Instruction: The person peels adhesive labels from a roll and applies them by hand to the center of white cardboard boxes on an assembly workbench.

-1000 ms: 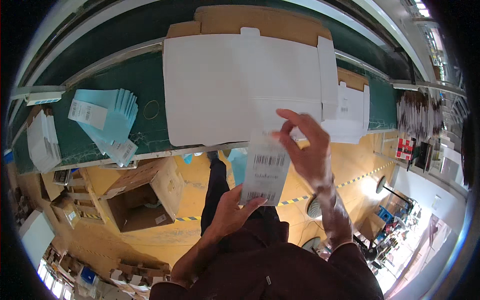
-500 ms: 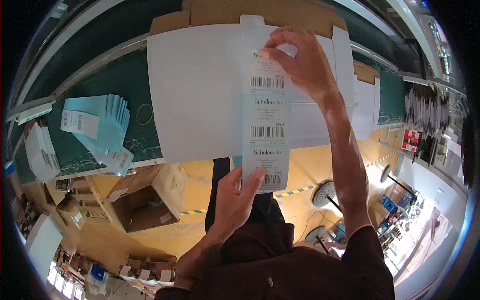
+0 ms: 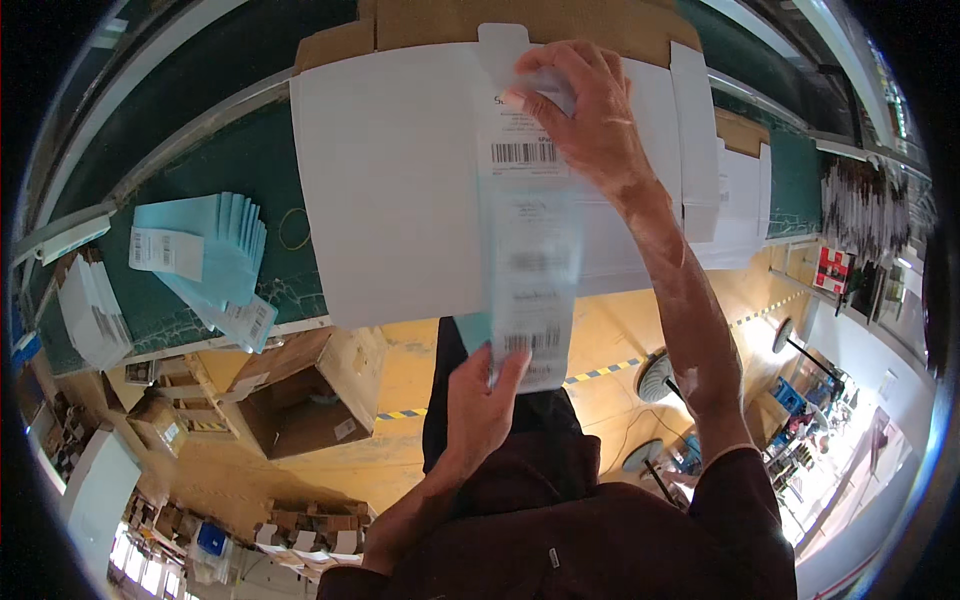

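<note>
A long strip of white barcode labels on pale blue backing runs upright between my hands, in front of a flat white carton. My left hand pinches its lower end between thumb and fingers, beyond the carton's near edge. At the top, my right hand is closed with thumb and forefinger on the upper label, and a curl of the strip shows between its fingers. The strip's lower half is smeared by motion. Whether the top label is lifted off the backing, I cannot tell.
On the green bench at left lie fanned blue label strips, a rubber band and a stack of white cards. An open cardboard box stands on the floor below. More white cartons lie at right.
My right hand has shifted slightly up and left, with the strip's top. My left hand has moved a little down and right, and the strip's lower part has blurred.
</note>
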A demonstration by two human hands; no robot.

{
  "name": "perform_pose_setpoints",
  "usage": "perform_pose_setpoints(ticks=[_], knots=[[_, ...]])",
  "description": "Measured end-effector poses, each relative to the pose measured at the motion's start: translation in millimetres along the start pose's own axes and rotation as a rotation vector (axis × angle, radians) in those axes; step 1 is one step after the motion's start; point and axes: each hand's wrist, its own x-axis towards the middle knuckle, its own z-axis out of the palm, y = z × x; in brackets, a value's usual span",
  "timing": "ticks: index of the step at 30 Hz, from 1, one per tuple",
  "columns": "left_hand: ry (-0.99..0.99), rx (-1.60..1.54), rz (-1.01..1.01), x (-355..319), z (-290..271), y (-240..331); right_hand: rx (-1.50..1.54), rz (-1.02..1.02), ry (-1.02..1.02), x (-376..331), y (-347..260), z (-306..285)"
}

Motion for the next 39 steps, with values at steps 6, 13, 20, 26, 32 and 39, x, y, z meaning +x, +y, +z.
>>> perform_pose_setpoints(ticks=[6,13,20,26,32,39], knots=[[-0.178,0.491,-0.059,-40,-19,-31,0.014,-0.123,-0.059,-16,-4,-10],[-0.412,1.011,0.876,2,-49,36,-0.109,-0.164,-0.148,10,15,-14],[-0.269,1.100,0.975,74,-34,108,-0.058,-0.033,0.021,9,23,0],[-0.512,1.015,0.954,116,-30,128,-0.168,-0.081,-0.131,-20,42,-35],[-0.395,1.126,0.981,150,-25,135,-0.299,-0.076,-0.031,-34,85,-49],[-0.052,1.221,0.883,122,-123,127,-0.100,0.496,0.111,-90,85,-90]])
